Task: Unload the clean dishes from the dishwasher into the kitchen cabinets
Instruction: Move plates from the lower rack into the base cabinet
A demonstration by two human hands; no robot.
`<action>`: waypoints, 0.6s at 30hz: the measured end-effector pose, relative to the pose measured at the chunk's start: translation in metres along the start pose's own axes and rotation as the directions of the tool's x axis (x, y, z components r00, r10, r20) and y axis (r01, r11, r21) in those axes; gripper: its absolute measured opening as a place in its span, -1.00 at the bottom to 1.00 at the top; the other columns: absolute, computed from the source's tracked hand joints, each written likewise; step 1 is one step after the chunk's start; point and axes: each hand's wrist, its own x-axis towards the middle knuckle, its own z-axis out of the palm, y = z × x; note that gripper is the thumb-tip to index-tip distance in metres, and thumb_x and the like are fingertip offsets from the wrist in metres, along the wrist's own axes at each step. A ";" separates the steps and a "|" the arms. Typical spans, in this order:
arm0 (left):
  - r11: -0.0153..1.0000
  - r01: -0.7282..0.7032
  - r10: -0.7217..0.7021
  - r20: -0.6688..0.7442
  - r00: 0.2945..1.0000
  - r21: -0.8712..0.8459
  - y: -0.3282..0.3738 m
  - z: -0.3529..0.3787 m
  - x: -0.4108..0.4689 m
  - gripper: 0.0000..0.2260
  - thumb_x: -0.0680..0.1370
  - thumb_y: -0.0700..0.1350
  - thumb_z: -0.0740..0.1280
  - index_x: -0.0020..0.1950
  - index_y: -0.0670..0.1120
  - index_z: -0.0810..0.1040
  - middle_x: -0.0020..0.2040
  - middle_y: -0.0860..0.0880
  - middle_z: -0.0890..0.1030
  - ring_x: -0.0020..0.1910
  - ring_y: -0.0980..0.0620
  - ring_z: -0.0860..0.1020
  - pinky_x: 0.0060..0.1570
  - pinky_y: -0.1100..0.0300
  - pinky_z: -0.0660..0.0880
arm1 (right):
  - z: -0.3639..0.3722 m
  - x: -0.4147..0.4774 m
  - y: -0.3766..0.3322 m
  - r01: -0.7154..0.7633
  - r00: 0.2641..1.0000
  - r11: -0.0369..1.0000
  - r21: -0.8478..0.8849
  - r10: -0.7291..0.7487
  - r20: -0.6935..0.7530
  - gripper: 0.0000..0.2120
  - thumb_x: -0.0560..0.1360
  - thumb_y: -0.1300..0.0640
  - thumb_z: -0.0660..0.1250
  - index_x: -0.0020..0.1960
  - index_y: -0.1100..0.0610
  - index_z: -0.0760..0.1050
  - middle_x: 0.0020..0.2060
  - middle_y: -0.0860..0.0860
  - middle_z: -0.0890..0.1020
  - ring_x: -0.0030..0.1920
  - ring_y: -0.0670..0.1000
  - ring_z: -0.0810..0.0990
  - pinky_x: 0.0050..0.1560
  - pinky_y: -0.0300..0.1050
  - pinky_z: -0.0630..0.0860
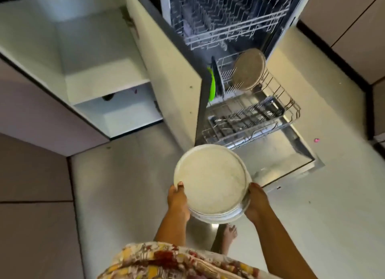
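I hold a stack of round steel plates point(211, 182) level over the floor, in front of the dishwasher. My left hand point(178, 201) grips its left rim, thumb on top. My right hand point(257, 203) grips the right rim from the side and below. The dishwasher's lower rack point(253, 120) is pulled out over the open door point(277, 160). One round plate point(249, 69) leans upright in it, and a green item point(212, 84) stands at its left end. The upper rack point(229, 26) shows no dishes. To the left, the cabinet point(100, 78) stands open with bare shelves.
The open cabinet door point(166, 70) stands between the cabinet and the dishwasher. Cutlery lies in the lower rack's basket point(227, 123). My bare foot point(228, 236) is below the plates on the pale floor. A small pink object point(316, 140) lies on the floor right of the dishwasher door.
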 end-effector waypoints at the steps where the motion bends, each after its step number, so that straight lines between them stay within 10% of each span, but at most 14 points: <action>1: 0.999 0.000 0.002 -0.060 0.998 0.040 -0.002 -0.018 0.002 -0.65 0.64 -0.06 0.14 0.38 -0.19 0.36 0.29 -0.19 0.46 0.19 -0.25 0.48 0.15 -0.10 0.44 | 0.008 -0.004 0.014 -0.051 0.999 0.998 -0.021 0.051 0.011 -0.81 0.58 0.25 0.15 -0.01 0.30 0.52 -0.07 0.34 0.57 -0.03 0.17 0.51 -0.03 -0.03 0.47; 13: 0.916 -0.110 0.026 -0.217 0.976 -0.386 0.082 -0.198 0.042 -0.65 0.63 -0.08 0.17 0.42 -0.10 0.34 0.35 -0.14 0.45 0.30 -0.23 0.43 0.27 -0.15 0.40 | 0.192 -0.067 0.055 -0.010 0.902 0.980 -0.201 0.096 0.421 -0.62 0.54 0.23 0.30 0.33 0.08 0.34 0.17 0.10 0.53 0.02 0.08 0.55 -0.17 -0.01 0.56; 18: 0.822 -0.221 0.164 -0.154 0.974 -0.524 0.141 -0.232 0.038 -0.67 0.65 -0.15 0.13 0.42 -0.10 0.33 0.16 -0.13 0.54 -0.04 -0.12 0.53 -0.03 -0.03 0.49 | 0.259 -0.086 0.041 0.080 0.915 0.993 -0.082 -0.041 0.401 -0.63 0.57 0.26 0.24 0.35 0.09 0.33 0.21 0.08 0.48 0.19 0.16 0.47 0.11 0.13 0.48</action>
